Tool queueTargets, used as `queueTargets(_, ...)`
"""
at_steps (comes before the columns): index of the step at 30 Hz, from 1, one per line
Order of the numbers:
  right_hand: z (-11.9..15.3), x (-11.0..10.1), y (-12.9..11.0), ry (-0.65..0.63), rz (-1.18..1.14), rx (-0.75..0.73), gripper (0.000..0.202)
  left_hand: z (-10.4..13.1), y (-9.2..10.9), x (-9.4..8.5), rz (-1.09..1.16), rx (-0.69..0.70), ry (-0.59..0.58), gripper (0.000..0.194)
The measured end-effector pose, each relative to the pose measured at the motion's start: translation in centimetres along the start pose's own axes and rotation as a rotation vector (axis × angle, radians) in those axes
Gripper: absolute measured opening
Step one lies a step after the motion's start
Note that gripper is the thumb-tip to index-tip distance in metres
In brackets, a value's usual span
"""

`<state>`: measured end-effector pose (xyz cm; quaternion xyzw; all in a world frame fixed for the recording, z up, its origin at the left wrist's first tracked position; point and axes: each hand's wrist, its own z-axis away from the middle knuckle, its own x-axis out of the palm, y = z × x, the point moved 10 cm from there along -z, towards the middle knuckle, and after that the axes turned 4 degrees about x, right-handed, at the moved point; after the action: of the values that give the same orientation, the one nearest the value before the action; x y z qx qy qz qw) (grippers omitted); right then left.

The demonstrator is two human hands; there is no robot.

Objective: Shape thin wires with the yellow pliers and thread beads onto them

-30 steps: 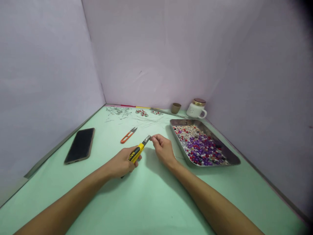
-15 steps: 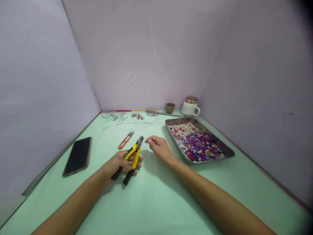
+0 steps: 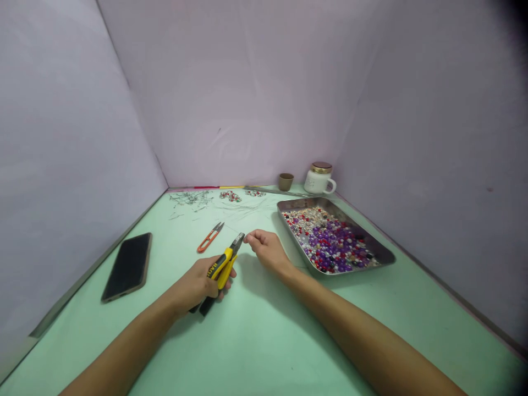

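Yellow and black pliers (image 3: 224,269) are held in my left hand (image 3: 206,280), which is wrapped round the handles; the jaws point up and right. Just right of the jaw tips, my right hand (image 3: 267,250) has its thumb and forefinger pinched together. What they hold is too small to make out, though a thin wire seems to run near the tips. Behind the pliers lie orange thread snips (image 3: 210,238) on the green tabletop (image 3: 264,341).
A metal tray (image 3: 303,253) of mixed beads stands on the right. Behind it are a white lidded mug (image 3: 317,180) and a brown cup (image 3: 285,182). Wire pieces (image 3: 192,198) and beaded clusters (image 3: 230,196) lie at the back, a phone (image 3: 127,268) at the left.
The plier handles have been squeezed closer together and the tool has turned slightly, its jaws now nearer my right fingertips. My right hand stays almost in place. The view has shifted slightly.
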<state>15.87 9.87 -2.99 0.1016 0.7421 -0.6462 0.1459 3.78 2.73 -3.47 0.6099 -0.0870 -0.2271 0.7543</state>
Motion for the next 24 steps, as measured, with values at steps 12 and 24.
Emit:
queueTargets(12, -0.2, 0.4, -0.1, -0.06, -0.087, 0.016, 0.02, 0.0, 0.1, 0.2, -0.011, 0.015, -0.025, 0.033)
queueTargets(24, 0.1, 0.5, 0.6, -0.02, 0.022, -0.016, 0.021, 0.2, -0.7, 0.4, -0.11, -0.024, -0.025, 0.023)
